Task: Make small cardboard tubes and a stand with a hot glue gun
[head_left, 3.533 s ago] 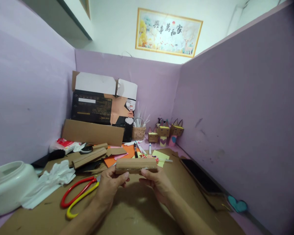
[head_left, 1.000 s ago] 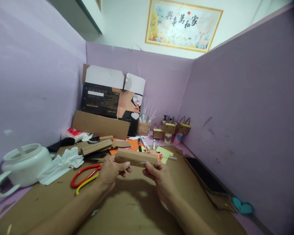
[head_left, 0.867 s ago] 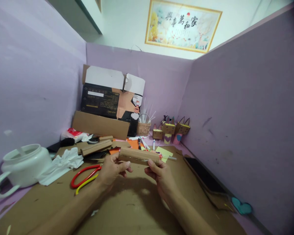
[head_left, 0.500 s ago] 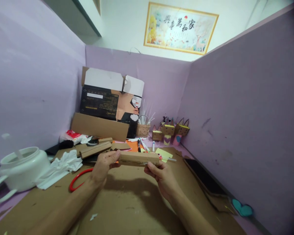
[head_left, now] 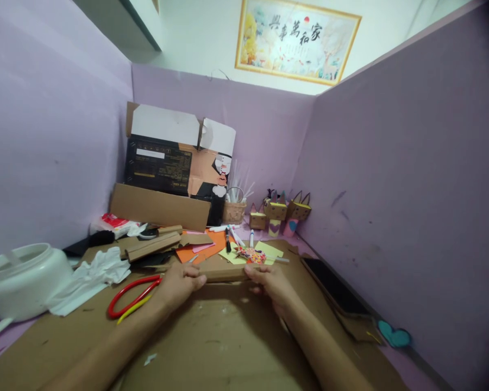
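A long brown cardboard piece (head_left: 224,270) lies low, down at the brown cardboard sheet (head_left: 212,342) that covers the table. My left hand (head_left: 181,282) grips its left end with fingers curled over the edge. My right hand (head_left: 269,282) pinches its right end. Red-and-yellow-handled scissors (head_left: 132,296) lie just left of my left hand.
A white pot (head_left: 22,279) and crumpled white tissue (head_left: 92,271) sit at the left. Cardboard strips (head_left: 152,245), coloured paper (head_left: 212,250), markers (head_left: 228,239), a printed open box (head_left: 175,168), small paper figures (head_left: 279,212) and a basket stand behind. A dark phone (head_left: 334,288) lies right.
Both hands have lowered the cardboard piece from mid-air down to the table sheet and turned it flatter. The camera has tilted a little.
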The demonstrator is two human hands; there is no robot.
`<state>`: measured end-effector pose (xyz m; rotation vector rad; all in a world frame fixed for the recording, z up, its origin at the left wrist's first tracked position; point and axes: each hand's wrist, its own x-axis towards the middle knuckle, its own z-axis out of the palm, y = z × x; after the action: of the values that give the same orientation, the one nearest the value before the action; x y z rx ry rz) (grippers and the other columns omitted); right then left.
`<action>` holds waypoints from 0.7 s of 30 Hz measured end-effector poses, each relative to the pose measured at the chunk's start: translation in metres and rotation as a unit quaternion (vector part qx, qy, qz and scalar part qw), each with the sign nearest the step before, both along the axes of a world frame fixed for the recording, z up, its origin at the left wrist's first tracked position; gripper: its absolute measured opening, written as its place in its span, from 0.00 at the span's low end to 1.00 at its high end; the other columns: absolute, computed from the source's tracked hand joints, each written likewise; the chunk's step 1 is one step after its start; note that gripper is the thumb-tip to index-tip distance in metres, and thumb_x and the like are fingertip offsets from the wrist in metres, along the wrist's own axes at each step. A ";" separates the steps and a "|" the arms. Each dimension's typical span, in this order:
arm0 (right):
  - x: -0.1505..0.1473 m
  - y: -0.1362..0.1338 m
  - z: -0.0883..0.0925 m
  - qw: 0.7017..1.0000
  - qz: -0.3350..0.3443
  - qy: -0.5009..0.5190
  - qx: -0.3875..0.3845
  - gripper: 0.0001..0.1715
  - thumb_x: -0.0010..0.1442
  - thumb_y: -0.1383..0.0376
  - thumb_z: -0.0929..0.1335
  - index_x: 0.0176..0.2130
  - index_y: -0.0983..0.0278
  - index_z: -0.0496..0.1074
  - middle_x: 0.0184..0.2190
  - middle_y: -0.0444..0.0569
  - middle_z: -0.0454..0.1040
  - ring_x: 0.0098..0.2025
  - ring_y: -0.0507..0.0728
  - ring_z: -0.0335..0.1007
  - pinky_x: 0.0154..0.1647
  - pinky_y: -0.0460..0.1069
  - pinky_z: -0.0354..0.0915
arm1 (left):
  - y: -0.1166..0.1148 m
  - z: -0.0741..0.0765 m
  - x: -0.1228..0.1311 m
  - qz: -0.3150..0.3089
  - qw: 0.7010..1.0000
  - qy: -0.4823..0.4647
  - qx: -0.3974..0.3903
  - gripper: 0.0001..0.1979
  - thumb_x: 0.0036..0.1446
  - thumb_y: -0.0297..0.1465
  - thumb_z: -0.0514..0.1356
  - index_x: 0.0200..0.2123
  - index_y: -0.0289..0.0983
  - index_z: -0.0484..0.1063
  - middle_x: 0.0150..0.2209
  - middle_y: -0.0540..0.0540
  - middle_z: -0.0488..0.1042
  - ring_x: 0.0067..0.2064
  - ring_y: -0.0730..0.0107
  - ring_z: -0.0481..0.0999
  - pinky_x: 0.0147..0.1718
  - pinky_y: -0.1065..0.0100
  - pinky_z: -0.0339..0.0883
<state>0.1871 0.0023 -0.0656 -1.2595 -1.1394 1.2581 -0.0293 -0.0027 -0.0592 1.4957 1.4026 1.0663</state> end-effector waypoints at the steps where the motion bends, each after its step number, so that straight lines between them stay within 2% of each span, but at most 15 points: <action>1: 0.001 0.001 -0.002 1.000 0.001 -0.019 -0.004 0.16 0.38 0.57 0.74 0.20 0.68 0.74 0.12 0.41 0.66 0.15 0.46 0.55 0.13 0.41 0.50 | 0.001 -0.002 -0.001 -0.003 1.000 0.025 -0.012 0.16 0.33 0.35 0.61 0.06 0.37 0.57 0.11 0.55 0.54 0.19 0.75 0.55 0.20 0.70 0.46; 3: 0.002 0.001 -0.003 0.998 0.005 -0.055 -0.009 0.16 0.38 0.59 0.75 0.15 0.68 0.71 0.07 0.37 0.59 0.11 0.44 0.46 0.11 0.42 0.41 | 0.003 -0.003 -0.004 -0.015 0.997 0.069 -0.041 0.16 0.34 0.34 0.59 0.06 0.38 0.55 0.10 0.56 0.49 0.16 0.78 0.49 0.18 0.70 0.40; 6: 0.001 -0.002 -0.003 0.995 0.024 -0.094 -0.014 0.16 0.37 0.60 0.75 0.12 0.66 0.68 0.06 0.37 0.59 0.10 0.44 0.45 0.11 0.42 0.38 | 0.004 -0.002 -0.009 -0.030 0.990 0.115 -0.077 0.15 0.35 0.34 0.59 0.07 0.38 0.56 0.09 0.57 0.48 0.14 0.80 0.46 0.17 0.71 0.36; 9: 0.000 -0.009 -0.003 0.991 0.054 -0.118 -0.015 0.18 0.37 0.59 0.74 0.11 0.65 0.66 0.05 0.38 0.59 0.10 0.44 0.44 0.12 0.43 0.37 | 0.002 0.002 -0.012 -0.044 0.982 0.146 -0.107 0.15 0.37 0.34 0.58 0.07 0.38 0.58 0.07 0.57 0.50 0.11 0.80 0.46 0.14 0.72 0.37; 14: 0.005 -0.021 -0.007 0.985 0.082 -0.150 0.004 0.21 0.35 0.57 0.75 0.09 0.65 0.63 0.06 0.37 0.57 0.12 0.44 0.44 0.14 0.44 0.39 | -0.005 0.004 -0.016 -0.082 0.971 0.169 -0.148 0.13 0.37 0.34 0.60 0.09 0.37 0.63 0.08 0.54 0.59 0.09 0.80 0.50 0.11 0.74 0.40; 21: 0.011 -0.022 -0.018 0.974 0.073 -0.213 0.030 0.23 0.36 0.57 0.74 0.09 0.64 0.60 0.07 0.36 0.54 0.14 0.45 0.44 0.16 0.45 0.39 | -0.004 0.001 -0.018 -0.117 0.967 0.174 -0.147 0.13 0.38 0.36 0.61 0.11 0.37 0.62 0.07 0.54 0.59 0.10 0.79 0.51 0.12 0.74 0.42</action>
<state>0.1986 -0.0201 -0.0840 -1.4632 -1.5883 1.0736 -0.0475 -0.0063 -0.0580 1.6250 1.4961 0.4396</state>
